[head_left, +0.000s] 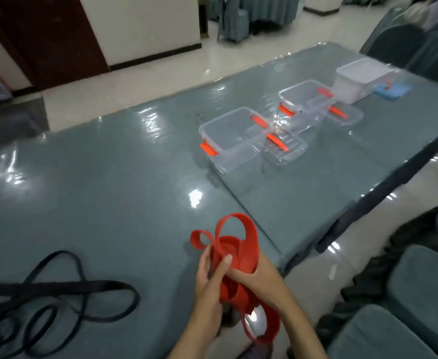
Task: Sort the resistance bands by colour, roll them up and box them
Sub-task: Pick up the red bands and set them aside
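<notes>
Both my hands, left hand (208,278) and right hand (254,277), grasp the half-rolled red band (234,251) | black bands (57,288) loose to their left | clear boxes (229,138) beyond hold nothing I can see

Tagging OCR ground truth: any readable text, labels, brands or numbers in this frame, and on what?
None readable.
Clear boxes, lids: no print or labels visible.
White box, blue item: blurred, no text made out.
Red band, black bands: no markings visible.
</notes>
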`<state>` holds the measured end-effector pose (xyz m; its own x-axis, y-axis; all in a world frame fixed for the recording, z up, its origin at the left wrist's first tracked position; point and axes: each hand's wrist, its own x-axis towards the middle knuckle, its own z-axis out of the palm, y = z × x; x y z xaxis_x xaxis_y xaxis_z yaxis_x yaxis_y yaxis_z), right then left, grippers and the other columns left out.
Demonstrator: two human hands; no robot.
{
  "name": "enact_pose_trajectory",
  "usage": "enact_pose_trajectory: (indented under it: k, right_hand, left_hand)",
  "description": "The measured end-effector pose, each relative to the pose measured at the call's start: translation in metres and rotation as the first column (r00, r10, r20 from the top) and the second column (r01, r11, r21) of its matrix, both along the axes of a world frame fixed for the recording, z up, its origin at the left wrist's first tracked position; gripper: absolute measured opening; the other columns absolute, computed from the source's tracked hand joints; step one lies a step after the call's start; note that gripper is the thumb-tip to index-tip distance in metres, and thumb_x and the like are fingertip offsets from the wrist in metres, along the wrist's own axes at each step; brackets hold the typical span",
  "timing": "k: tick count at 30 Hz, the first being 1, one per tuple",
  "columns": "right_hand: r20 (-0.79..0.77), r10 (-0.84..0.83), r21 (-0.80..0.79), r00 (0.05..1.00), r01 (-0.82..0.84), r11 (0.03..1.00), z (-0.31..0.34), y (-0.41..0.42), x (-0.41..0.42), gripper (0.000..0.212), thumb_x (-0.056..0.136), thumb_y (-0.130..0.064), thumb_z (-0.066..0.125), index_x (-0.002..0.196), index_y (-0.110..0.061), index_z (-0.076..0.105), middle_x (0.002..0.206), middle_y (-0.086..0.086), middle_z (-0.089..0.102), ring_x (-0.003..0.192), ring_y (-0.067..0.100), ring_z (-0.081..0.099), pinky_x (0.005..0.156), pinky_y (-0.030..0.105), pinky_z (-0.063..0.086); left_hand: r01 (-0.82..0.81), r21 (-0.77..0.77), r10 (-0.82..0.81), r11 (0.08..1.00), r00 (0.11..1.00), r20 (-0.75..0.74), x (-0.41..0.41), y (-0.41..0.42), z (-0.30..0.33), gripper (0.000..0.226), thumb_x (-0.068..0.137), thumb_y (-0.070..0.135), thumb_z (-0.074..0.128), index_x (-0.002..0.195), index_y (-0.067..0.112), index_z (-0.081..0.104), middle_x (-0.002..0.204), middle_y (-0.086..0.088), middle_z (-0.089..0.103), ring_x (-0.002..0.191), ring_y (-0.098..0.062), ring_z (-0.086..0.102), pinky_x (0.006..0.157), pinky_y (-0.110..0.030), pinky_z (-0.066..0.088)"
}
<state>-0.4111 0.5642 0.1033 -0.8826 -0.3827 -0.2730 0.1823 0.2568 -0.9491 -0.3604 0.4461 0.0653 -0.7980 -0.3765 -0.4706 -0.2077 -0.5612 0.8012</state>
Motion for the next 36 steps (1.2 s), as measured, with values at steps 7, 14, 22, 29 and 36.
enact_pose_trajectory:
  k: [7, 14, 22, 29, 36]
  right_hand:
    - [0.013, -0.133, -0.013, 0.991, 0.133, 0.991, -0.017, 0.1, -0.067, 0.051, 0.091, -0.048, 0.075, 0.136, -0.04, 0.053, 0.123, -0.018, 0.072, 0.113, 0.0, 0.068, 0.1, 0.031, 0.055]
    - [0.052, -0.355, -0.028, 0.934, 0.356, 0.934, -0.027, 0.17, -0.127, 0.022, 0.104, -0.019, 0.05, 0.116, -0.024, 0.067, 0.104, -0.006, 0.076, 0.094, 0.009, 0.069, 0.082, 0.024, 0.052]
    - [-0.003, -0.485, 0.057, 0.874, 0.485, 0.873, -0.026, 0.268, -0.224, 0.022, 0.099, -0.001, 0.059, 0.096, -0.016, 0.074, 0.083, -0.008, 0.078, 0.073, 0.001, 0.069, 0.07, 0.018, 0.054]
    - [0.007, -0.633, -0.063, 0.774, 0.632, 0.772, -0.023, 0.333, -0.318, 0.017, 0.091, -0.008, 0.073, 0.101, -0.022, 0.075, 0.091, 0.022, 0.074, 0.081, 0.024, 0.064, 0.081, 0.046, 0.054]
    - [0.095, -0.66, -0.134, 0.745, 0.667, 0.733, -0.027, 0.379, -0.389, 0.032, 0.078, -0.02, 0.074, 0.11, -0.025, 0.075, 0.087, 0.037, 0.056, 0.083, 0.028, 0.056, 0.082, 0.046, 0.047]
  left_hand:
    - [0.066, -0.13, -0.069, 0.989, 0.997, -0.016, -0.093, 0.085, 0.017, 0.044, 0.094, -0.009, 0.062, 0.133, 0.012, 0.065, 0.124, -0.011, 0.075, 0.117, -0.031, 0.071, 0.102, -0.045, 0.055]
    - [0.157, -0.091, -0.159, 0.983, 0.987, -0.022, -0.169, 0.148, 0.016, 0.046, 0.093, -0.01, 0.063, 0.132, 0.015, 0.064, 0.125, -0.013, 0.074, 0.112, -0.026, 0.072, 0.101, -0.045, 0.055]
    - [0.4, 0.148, -0.385, 0.904, 0.915, -0.125, -0.29, 0.226, -0.001, 0.065, 0.082, 0.008, 0.069, 0.145, 0.018, 0.057, 0.143, -0.016, 0.064, 0.133, -0.04, 0.059, 0.117, -0.061, 0.039]
    - [0.488, 0.205, -0.464, 0.848, 0.872, -0.155, -0.406, 0.289, 0.008, 0.076, 0.071, 0.003, 0.065, 0.146, 0.008, 0.053, 0.141, -0.015, 0.065, 0.124, -0.03, 0.066, 0.095, -0.037, 0.059]
    - [0.515, 0.184, -0.487, 0.837, 0.855, -0.177, -0.474, 0.333, -0.004, 0.074, 0.071, 0.003, 0.068, 0.143, 0.006, 0.056, 0.14, -0.017, 0.065, 0.127, -0.032, 0.063, 0.098, -0.039, 0.056]
